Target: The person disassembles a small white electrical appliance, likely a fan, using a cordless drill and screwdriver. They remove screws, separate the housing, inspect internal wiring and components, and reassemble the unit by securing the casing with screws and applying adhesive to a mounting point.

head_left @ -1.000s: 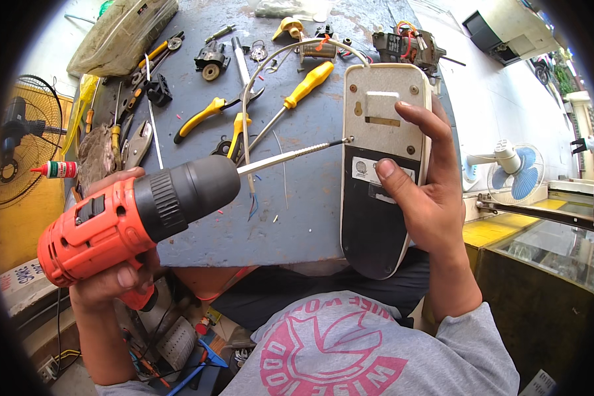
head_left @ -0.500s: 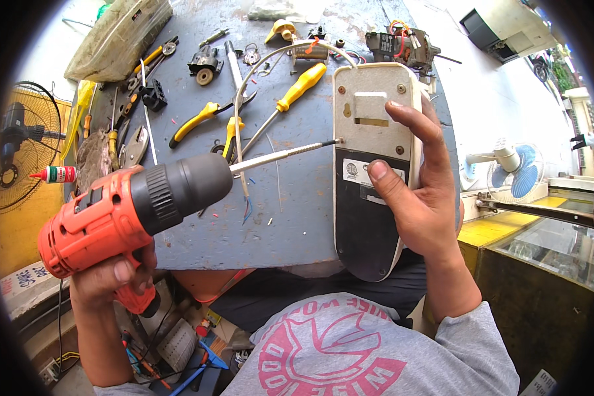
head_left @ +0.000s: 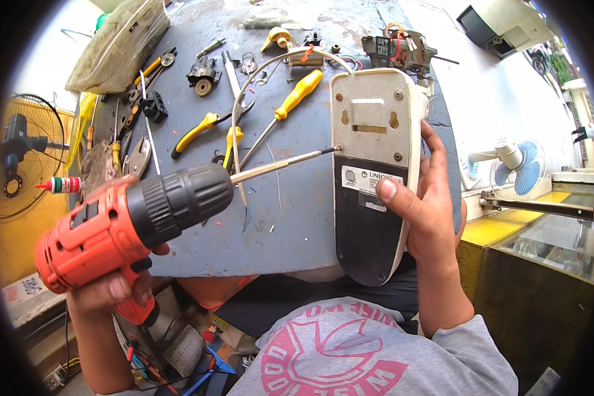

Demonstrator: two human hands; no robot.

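Observation:
My left hand [head_left: 105, 294] is wrapped round the handle of an orange and black cordless drill [head_left: 89, 231]. A long screwdriver bit [head_left: 277, 162] runs from its chuck to the right, with the dark tip at a screw hole on the left edge of an appliance base [head_left: 369, 224]. That base is long and round-ended, with a grey plate above, keyhole slots, screws and a black lower part with a label. My right hand [head_left: 429, 204] grips its right side, thumb on the front, other fingers partly hidden behind. A pale cable [head_left: 257, 65] arches left from its top.
On the blue-grey table [head_left: 297, 228] lie a yellow-handled screwdriver [head_left: 298, 96], yellow-handled pliers [head_left: 197, 134], a motor [head_left: 396, 49] and several loose parts. A plastic-covered container [head_left: 119, 49] sits at the far left. Fans [head_left: 505, 162] stand beyond the table's sides.
My right index finger has left the grey plate and moved to the base's side. The chuck, smeared earlier, now shows sharp ridges. The drill sits slightly lower in view.

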